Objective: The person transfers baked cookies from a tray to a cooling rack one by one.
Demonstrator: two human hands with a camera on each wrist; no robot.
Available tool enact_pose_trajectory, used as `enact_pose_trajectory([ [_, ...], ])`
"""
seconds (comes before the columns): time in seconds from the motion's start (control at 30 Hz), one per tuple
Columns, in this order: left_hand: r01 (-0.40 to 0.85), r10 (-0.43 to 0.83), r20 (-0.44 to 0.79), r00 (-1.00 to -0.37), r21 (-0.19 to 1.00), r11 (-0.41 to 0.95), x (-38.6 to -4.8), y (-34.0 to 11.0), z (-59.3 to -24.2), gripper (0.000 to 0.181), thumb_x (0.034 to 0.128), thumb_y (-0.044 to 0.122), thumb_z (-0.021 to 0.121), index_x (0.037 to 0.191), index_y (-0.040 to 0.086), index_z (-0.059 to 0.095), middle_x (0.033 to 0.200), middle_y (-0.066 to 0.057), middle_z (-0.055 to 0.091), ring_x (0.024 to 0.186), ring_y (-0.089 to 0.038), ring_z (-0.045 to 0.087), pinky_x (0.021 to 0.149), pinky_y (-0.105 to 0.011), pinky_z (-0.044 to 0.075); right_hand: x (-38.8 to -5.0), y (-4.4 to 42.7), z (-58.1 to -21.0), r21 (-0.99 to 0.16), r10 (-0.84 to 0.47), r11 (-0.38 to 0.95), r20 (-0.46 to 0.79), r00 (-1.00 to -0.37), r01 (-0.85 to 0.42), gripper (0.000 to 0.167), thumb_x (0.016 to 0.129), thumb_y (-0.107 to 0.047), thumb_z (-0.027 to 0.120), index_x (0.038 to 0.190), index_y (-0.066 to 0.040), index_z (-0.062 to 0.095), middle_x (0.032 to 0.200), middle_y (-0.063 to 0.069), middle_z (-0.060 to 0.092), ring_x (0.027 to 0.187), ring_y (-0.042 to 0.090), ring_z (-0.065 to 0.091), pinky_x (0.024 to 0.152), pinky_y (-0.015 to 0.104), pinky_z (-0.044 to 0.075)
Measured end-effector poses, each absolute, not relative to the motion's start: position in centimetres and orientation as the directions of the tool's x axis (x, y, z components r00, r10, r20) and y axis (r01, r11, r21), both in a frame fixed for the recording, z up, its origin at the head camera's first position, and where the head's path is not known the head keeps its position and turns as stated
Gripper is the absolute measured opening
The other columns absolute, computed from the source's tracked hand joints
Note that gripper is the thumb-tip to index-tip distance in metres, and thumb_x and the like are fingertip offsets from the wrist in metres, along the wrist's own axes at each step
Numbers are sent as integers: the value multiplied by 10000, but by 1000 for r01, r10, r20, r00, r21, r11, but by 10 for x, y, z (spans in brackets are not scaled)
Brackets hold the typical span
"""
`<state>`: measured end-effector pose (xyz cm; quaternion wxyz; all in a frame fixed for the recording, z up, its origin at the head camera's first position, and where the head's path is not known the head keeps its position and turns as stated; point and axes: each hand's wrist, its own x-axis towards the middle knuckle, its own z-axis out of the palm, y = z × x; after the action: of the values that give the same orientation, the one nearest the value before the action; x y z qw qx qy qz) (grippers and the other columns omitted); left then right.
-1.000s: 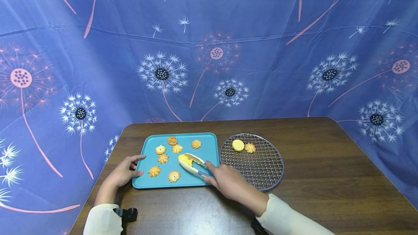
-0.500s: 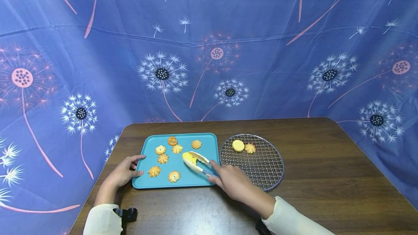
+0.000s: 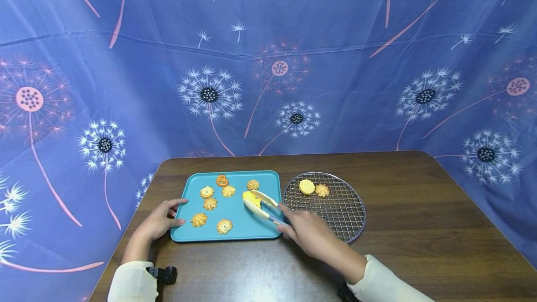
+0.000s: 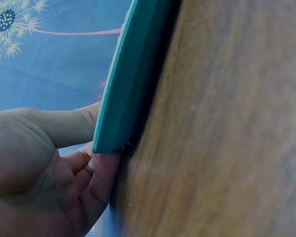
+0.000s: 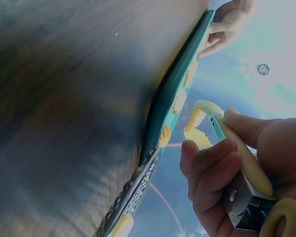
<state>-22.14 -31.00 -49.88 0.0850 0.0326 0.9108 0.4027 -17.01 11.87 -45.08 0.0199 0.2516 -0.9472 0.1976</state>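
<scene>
A teal tray [image 3: 239,228] holds several cookies and a pretzel-shaped one [image 3: 222,181]. My left hand [image 3: 157,221] grips its left edge, with the thumb over the rim and fingers under it, as the left wrist view [image 4: 49,163] shows. The right hand [image 3: 308,233] is closed around the tongs [image 3: 263,209], fingers curled on the handles in the right wrist view [image 5: 222,173]. Between the tong tips is a yellow cookie [image 3: 251,197], raised above the tray in the right wrist view.
Right of the tray lies a round wire rack [image 3: 335,213] with a round pale-yellow cookie [image 3: 306,187] and a flower-shaped cookie [image 3: 322,190] near its back. All stand on a brown wooden table [image 3: 419,209], with a blue patterned cloth [image 3: 356,83] hanging behind.
The right hand and tongs have moved to the right over the tray, carrying the yellow cookie along. My left hand has stayed on the tray's edge.
</scene>
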Motion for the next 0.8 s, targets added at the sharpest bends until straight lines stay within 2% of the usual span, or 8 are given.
enact_pose_trajectory([
  [0.23, -5, 132, -128, -983, 735, 678, -221, -310, -499, 582, 884, -34, 766, 1423, -67, 547, 1081, -161, 503, 922, -273, 473, 711, -360, 440, -167, 127, -449, -358, -445, 809, 144, -884, -466, 628, 976, -356, 706, 1496, -46, 538, 935, 98, 715, 712, 134, 610, 612, 343, 523],
  [0.37, -9, 131, -133, -982, 733, 680, -221, -310, -499, 584, 889, -27, 765, 1428, -64, 544, 1075, -161, 504, 922, -276, 472, 726, -377, 432, -166, 133, -450, -361, -427, 816, 150, -892, -451, 643, 974, -370, 707, 1501, -46, 532, 942, 93, 721, 728, 146, 637, 636, 354, 541],
  [0.53, -11, 129, -135, -982, 731, 682, -221, -310, -498, 582, 888, -30, 764, 1427, -63, 545, 1087, -163, 503, 926, -278, 476, 718, -370, 439, -164, 139, -450, -356, -394, 832, 162, -905, -426, 652, 965, -397, 713, 1504, -74, 537, 1072, 158, 746, 847, 262, 727, 721, 423, 589],
  [0.63, -10, 128, -133, -983, 730, 684, -221, -310, -497, 582, 887, -32, 764, 1426, -61, 547, 1097, -167, 505, 933, -281, 481, 720, -369, 444, -162, 141, -450, -354, -375, 843, 155, -914, -406, 639, 963, -386, 719, 1499, -85, 546, 1060, 153, 745, 865, 283, 728, 735, 449, 588],
  [0.73, -8, 130, -134, -982, 727, 687, -221, -310, -497, 583, 889, -30, 764, 1429, -60, 545, 1103, -169, 509, 940, -286, 485, 734, -377, 439, -162, 144, -451, -356, -368, 846, 148, -918, -397, 629, 960, -367, 728, 1495, -84, 551, 993, 122, 737, 806, 246, 705, 708, 428, 579],
  [0.8, -7, 131, -133, -982, 725, 689, -220, -310, -497, 583, 890, -29, 763, 1429, -60, 545, 1105, -169, 511, 943, -287, 488, 742, -382, 437, -162, 146, -451, -352, -368, 848, 149, -918, -397, 626, 961, -369, 727, 1490, -81, 555, 1011, 126, 739, 822, 252, 710, 719, 428, 581],
])
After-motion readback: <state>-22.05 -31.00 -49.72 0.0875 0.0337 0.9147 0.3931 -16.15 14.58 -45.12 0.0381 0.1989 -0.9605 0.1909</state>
